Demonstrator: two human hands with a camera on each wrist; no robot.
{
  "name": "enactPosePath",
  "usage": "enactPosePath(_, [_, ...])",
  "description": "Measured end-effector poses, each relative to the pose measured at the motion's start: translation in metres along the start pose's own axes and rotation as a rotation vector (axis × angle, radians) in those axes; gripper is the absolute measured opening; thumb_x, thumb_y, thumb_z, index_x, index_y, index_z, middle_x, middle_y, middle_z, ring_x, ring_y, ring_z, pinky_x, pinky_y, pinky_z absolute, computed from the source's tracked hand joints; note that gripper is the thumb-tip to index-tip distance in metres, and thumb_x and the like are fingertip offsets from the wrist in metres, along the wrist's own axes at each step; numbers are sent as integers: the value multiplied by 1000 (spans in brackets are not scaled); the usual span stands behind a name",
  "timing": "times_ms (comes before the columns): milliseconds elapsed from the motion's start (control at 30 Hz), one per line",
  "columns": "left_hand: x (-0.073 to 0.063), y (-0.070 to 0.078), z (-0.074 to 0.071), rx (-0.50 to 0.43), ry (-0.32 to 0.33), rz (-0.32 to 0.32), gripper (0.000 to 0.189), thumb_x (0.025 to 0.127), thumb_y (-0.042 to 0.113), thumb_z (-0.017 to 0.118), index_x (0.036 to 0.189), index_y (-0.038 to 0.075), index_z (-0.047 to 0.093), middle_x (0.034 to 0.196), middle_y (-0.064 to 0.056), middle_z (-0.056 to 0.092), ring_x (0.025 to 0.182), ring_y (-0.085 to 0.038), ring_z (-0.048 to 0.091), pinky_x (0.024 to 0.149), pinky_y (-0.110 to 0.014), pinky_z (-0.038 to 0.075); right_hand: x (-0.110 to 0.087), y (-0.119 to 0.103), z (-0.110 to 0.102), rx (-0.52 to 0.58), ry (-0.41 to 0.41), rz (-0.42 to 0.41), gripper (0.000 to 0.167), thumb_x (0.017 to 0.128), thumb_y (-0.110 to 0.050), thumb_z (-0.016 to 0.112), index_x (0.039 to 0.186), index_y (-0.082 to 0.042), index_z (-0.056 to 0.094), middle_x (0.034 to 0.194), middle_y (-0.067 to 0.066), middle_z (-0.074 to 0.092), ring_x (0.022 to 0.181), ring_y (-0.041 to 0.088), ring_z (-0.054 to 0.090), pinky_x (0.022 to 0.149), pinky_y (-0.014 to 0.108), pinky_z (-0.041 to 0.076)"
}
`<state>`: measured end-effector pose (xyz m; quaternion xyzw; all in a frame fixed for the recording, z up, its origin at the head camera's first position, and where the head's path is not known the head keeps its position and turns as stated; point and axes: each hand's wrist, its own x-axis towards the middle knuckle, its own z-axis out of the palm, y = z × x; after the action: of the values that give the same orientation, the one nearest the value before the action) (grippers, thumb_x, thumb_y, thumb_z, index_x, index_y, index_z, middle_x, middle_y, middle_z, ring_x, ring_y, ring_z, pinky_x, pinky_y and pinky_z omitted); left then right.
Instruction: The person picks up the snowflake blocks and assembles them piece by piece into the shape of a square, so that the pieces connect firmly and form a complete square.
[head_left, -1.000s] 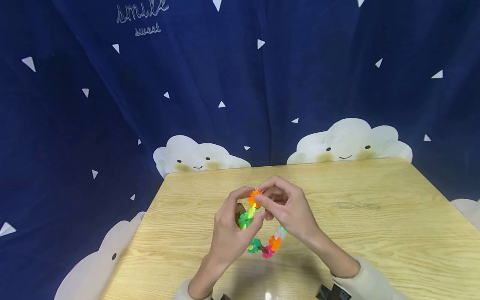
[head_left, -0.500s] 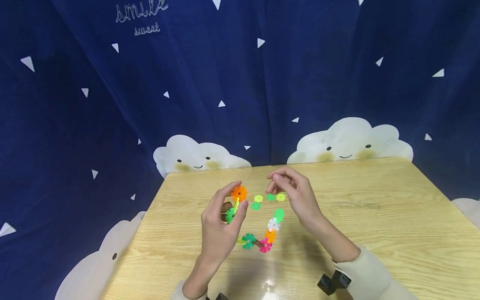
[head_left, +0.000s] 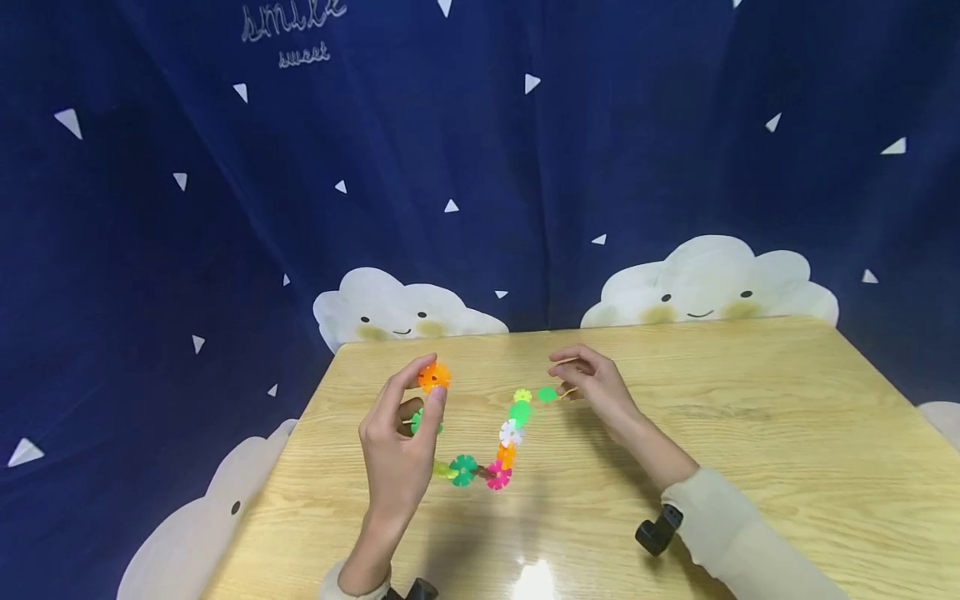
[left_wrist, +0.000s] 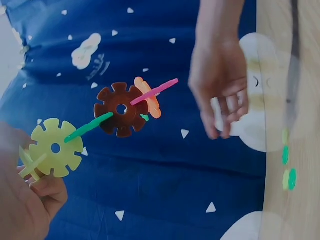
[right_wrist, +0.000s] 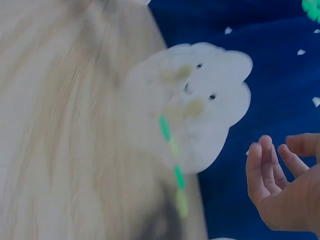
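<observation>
My left hand (head_left: 397,446) holds up a chain of notched plastic snowflake discs, with an orange disc (head_left: 434,377) pinched between thumb and index finger. The chain hangs in a curve through a dark green disc (head_left: 463,470), a pink disc (head_left: 499,475) and a white disc (head_left: 512,432). In the left wrist view, a yellow disc (left_wrist: 56,147) and a brown disc (left_wrist: 121,109) show slotted together edge-on with others. My right hand (head_left: 603,390) hovers with loosely bent fingers near a loose green disc (head_left: 547,394); nothing shows between its fingers in the right wrist view.
Several loose discs lie on the wooden table (head_left: 712,450), among them a yellow disc (head_left: 522,396) and, in the right wrist view, a green disc (right_wrist: 179,177). A dark blue curtain (head_left: 420,150) with clouds hangs behind the table's far edge.
The hands have drawn apart. My left hand has moved left with the chain, away from my right hand, which has let go of the orange disc and moved over toward the loose discs.
</observation>
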<state>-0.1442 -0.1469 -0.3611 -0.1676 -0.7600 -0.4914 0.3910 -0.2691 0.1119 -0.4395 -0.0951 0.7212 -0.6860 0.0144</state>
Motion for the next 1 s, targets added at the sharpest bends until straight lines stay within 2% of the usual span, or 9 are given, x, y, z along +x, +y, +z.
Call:
enactPosePath(167, [2, -3, -8, -11, 35, -23, 35, 97, 3, 71, 131, 13, 72, 111, -6, 73, 75, -8, 73, 48, -16, 45, 10, 23, -11, -54, -4, 91, 35, 102, 0, 60, 137, -1, 58, 132, 29, 57, 70, 21, 65, 63, 36, 61])
enactPosePath(333, [4, -6, -14, 2, 63, -20, 34, 97, 2, 70, 129, 13, 73, 104, -6, 75, 77, -6, 74, 44, -16, 39, 16, 41, -20, -115, -32, 145, 43, 98, 10, 57, 140, 4, 54, 138, 32, 51, 60, 17, 60, 51, 30, 57])
enactPosePath(567, [4, -9, -18, 21, 74, -19, 33, 97, 2, 70, 128, 14, 75, 94, -5, 73, 70, -5, 72, 40, -20, 33, 25, 57, -20, -265, -105, 122, 49, 87, 19, 55, 133, 4, 60, 143, 32, 54, 54, 17, 57, 46, 30, 54])
enactPosePath(633, [4, -8, -18, 18, 73, -26, 33, 97, 2, 70, 128, 14, 75, 94, -4, 73, 69, -5, 71, 40, -20, 32, 26, 61, -19, -325, -118, 100, 48, 86, 20, 57, 130, 3, 62, 134, 32, 59, 51, 17, 57, 45, 30, 54])
enactPosePath(733, [4, -7, -17, 9, 68, -33, 33, 97, 2, 71, 128, 15, 75, 94, -4, 74, 70, -5, 72, 41, -20, 33, 27, 65, -19, -405, -132, 62, 46, 86, 19, 58, 128, 3, 64, 111, 30, 66, 47, 16, 56, 43, 31, 54])
enactPosePath(800, [4, -6, -16, 2, 65, -39, 34, 97, 2, 71, 128, 15, 75, 94, -5, 73, 71, -6, 73, 41, -20, 33, 28, 66, -19, -434, -133, 50, 44, 86, 20, 59, 126, 2, 65, 106, 26, 66, 45, 16, 55, 42, 30, 52])
enactPosePath(833, [4, -6, -15, -1, 64, -41, 34, 97, 2, 71, 128, 15, 75, 94, -5, 73, 71, -6, 73, 42, -20, 34, 27, 67, -19, -439, -138, 44, 44, 86, 20, 59, 125, 2, 66, 106, 27, 66, 45, 15, 54, 42, 29, 51])
enactPosePath(933, [4, -5, -14, -12, 57, -48, 34, 97, 2, 70, 128, 15, 75, 94, -5, 73, 71, -7, 73, 42, -20, 34, 27, 67, -19, -432, -155, 37, 42, 86, 21, 58, 122, 3, 66, 123, 26, 64, 46, 15, 54, 41, 27, 48])
enactPosePath(1000, [4, -5, -13, -18, 52, -51, 34, 97, 2, 70, 128, 15, 75, 94, -5, 73, 70, -7, 72, 43, -20, 35, 26, 67, -19, -422, -170, 43, 42, 85, 22, 58, 121, 3, 66, 126, 27, 63, 46, 16, 53, 41, 26, 47])
